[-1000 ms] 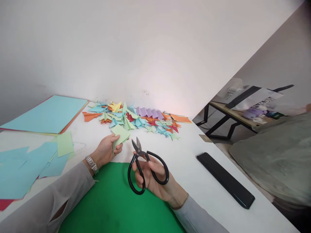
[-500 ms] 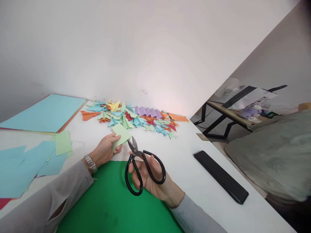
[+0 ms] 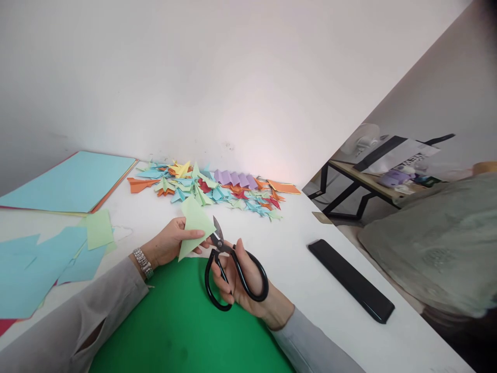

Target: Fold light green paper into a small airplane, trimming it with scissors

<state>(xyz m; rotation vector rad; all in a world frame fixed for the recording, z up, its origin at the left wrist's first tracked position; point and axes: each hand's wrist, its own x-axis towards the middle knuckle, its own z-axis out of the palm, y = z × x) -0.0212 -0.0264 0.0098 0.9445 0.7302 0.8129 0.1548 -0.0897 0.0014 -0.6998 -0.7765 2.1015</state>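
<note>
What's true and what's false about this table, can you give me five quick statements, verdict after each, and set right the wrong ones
1. The right hand holds the scissors. True.
2. The left hand holds a paper sheet. True.
3. The paper sheet in the left hand is red. False: it is pale green.
4. The pleated purple paper lies alongside other folded paper pieces. True.
5. The pleated purple paper lies nearer the person than the scissors do. False: it lies farther away, beyond the scissors.
</note>
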